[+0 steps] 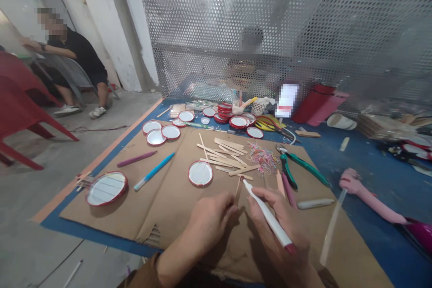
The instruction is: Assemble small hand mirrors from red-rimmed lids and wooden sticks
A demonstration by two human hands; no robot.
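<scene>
My left hand [212, 216] pinches a thin wooden craft stick [238, 193], which stands up from between thumb and fingers. My right hand [280, 225] grips a white marker [270, 216] with a red end, its tip touching or very close to the dark reddish top of the stick. Just beyond my hands lies a loose pile of craft sticks [226, 155] beside a heap of coloured rubber bands [261, 157]. A round red-rimmed lid [200, 173] rests on the cardboard [168, 216] left of the pile.
Green-handled pliers [286, 168] and a pink glue gun [364, 193] lie to the right. A blue marker [154, 171], a purple marker [137, 159] and a lid with sticks [107, 189] are on the left. More lids [238, 122] and a phone [286, 100] stand behind. A person [74, 49] sits far left.
</scene>
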